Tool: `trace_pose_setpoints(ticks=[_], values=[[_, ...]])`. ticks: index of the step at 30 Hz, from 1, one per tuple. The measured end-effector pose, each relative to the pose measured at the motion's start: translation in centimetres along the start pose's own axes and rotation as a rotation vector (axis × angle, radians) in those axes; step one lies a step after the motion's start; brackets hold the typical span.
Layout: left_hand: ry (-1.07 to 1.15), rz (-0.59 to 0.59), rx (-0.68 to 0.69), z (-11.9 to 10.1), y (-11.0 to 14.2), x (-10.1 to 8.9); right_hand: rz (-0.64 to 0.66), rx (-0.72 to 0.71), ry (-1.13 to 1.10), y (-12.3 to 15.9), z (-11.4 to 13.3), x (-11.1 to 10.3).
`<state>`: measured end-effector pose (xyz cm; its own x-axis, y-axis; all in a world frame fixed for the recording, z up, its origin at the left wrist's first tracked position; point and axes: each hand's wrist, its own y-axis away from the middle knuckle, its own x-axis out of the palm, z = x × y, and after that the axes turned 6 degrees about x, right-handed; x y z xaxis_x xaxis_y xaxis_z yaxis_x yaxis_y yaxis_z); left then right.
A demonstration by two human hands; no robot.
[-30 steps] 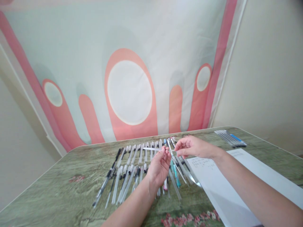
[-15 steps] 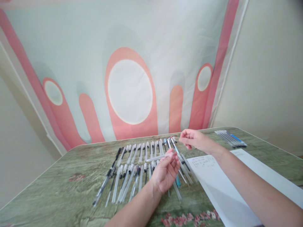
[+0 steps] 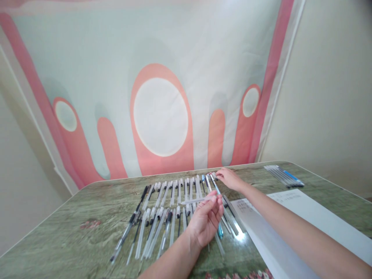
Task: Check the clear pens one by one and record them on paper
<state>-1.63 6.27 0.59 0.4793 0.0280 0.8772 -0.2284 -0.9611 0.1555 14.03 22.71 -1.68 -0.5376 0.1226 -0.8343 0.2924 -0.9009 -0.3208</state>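
My left hand (image 3: 207, 223), palm up, pinches a translucent pen barrel (image 3: 197, 200) that points to the left. Beneath and around it lie two rows of disassembled pens: frosted barrels (image 3: 141, 236), thin refills (image 3: 133, 238), and black and white caps (image 3: 178, 211). My right hand (image 3: 229, 179) is down at the far right end of the back row, fingers bent together beside small pen parts (image 3: 214, 175). Whether something is between those fingertips is hidden. A blue-and-white pen (image 3: 215, 184) lies just left of them.
White sheets of paper (image 3: 305, 217) with handwriting lie under my right forearm. A bundle of grey pens with a blue one (image 3: 283, 176) rests at the back right. A patterned cloth (image 3: 161, 116) hangs behind the wooden-look table (image 3: 72, 232).
My right hand has lowered from above the table to the small parts at the back row's right end. The left hand still holds the barrel. The view has tilted up slightly.
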Motion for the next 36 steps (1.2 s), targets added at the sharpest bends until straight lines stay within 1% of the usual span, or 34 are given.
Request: trace_pose_setpoints(ticks=[4, 8, 11, 15, 18, 25, 36], values=[[-0.011, -0.029, 0.003, -0.1, 0.1, 0.2, -0.051, -0.01, 0.041, -0.9, 0.1, 1.9], [-0.022, -0.047, 0.0, -0.1, 0.1, 0.2, -0.071, -0.059, 0.065, -1.0, -0.5, 3.1], [-0.021, -0.038, -0.002, -0.1, 0.0, 0.1, -0.033, -0.13, 0.073, -0.9, -1.3, 3.5], [-0.022, -0.019, -0.002, 0.0, -0.2, -0.1, 0.068, -0.222, 0.085, -0.6, -2.5, 3.8], [-0.029, -0.011, 0.002, 0.0, -0.2, -0.3, 0.104, -0.215, 0.065, -0.3, -3.0, 3.8], [-0.038, 0.005, 0.009, 0.1, -0.3, -0.4, 0.123, -0.228, 0.038, 1.0, -3.4, 2.9], [-0.062, -0.004, -0.007, 0.2, -0.2, -0.4, 0.144, -0.228, 0.039, 4.9, -4.6, 0.7]])
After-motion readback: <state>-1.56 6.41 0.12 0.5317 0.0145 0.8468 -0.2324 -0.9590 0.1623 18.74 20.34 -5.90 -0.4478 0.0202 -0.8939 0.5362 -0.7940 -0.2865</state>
